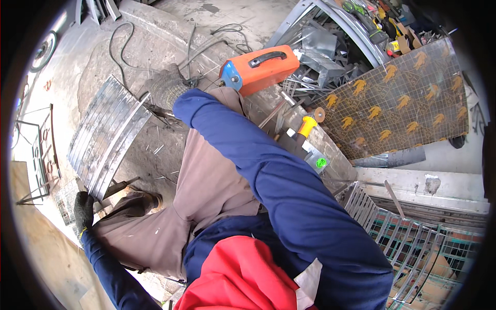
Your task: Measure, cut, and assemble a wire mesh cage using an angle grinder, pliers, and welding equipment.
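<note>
A ribbed grey sheet-metal panel stands tilted in front of my left knee. My left hand, in a dark glove, is closed on its lower corner. My right hand, in a grey knit glove, is curled beside the panel's upper right corner; what its fingers hold is hidden. Just below that hand, a dark, thin metal piece reaches from the panel's edge toward my leg. An orange and blue box with a black handle, apparently a portable welding machine, sits right of my right hand.
Cables curl over the concrete floor ahead. At the right are a yellow-handled tool, a patterned board and a metal frame around sheet scraps. Metal grilles lie at lower right. A plywood sheet is at left.
</note>
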Available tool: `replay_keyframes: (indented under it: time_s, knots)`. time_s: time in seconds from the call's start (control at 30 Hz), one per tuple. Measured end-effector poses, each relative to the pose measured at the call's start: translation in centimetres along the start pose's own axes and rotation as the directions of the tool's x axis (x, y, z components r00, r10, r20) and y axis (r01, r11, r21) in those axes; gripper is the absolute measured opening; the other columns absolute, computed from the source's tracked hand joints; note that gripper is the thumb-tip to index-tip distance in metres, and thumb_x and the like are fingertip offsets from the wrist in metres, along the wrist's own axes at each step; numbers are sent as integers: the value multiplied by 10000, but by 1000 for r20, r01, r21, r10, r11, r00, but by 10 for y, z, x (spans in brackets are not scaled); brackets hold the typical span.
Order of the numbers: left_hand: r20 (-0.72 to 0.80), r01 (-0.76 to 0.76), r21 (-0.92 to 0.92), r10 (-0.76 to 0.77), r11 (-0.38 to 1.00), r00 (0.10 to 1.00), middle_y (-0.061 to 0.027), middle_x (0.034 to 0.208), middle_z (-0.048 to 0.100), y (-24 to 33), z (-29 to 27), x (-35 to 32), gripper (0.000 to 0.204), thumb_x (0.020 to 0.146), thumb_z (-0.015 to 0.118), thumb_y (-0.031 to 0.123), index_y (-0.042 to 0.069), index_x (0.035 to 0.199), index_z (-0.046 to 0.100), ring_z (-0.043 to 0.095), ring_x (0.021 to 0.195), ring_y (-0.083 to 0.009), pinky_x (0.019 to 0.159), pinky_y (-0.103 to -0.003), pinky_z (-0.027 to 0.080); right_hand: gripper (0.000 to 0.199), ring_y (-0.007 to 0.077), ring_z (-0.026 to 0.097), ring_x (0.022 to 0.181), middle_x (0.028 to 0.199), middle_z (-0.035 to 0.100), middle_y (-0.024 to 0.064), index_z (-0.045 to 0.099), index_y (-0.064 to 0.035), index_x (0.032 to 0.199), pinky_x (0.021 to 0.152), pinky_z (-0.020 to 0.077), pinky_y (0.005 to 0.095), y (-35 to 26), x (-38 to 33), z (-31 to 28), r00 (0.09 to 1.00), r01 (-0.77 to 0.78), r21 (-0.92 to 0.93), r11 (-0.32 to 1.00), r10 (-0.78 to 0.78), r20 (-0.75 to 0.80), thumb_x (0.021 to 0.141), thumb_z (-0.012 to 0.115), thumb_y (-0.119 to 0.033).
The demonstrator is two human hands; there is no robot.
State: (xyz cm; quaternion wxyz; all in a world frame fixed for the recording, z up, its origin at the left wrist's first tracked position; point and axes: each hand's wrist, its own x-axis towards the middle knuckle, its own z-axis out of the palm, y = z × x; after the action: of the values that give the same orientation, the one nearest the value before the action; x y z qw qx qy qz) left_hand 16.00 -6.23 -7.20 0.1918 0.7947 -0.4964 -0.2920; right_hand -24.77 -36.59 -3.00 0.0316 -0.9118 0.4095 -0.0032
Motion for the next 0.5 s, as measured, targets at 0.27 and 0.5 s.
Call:
replay_keyframes:
  time_s: [0.27, 0.5]
  knots:
    - [166, -65, -52, 72, 997, 983, -97, 902, 571, -47, 0, 15, 226, 841, 575, 153, 12, 1016, 562, 529, 855, -208, 803, -355, 443, 387, 304, 529, 1297, 1360, 596, 106, 598, -141, 1324, 1086, 270, 637, 7, 2, 9, 975, -43, 33, 999, 35, 220, 968, 488, -247]
    - [-315, -62, 203, 125, 977, 941, -144, 1139, 649, -66, -11, 18, 292, 954, 579, 153, -9, 1197, 569, 621, 1047, -244, 917, -359, 473, 369, 270, 585, 1164, 1224, 644, 85, 618, -211, 1247, 1015, 331, 510, -2, 1, -1, 996, -26, -29, 999, 24, -88, 880, 582, -212]
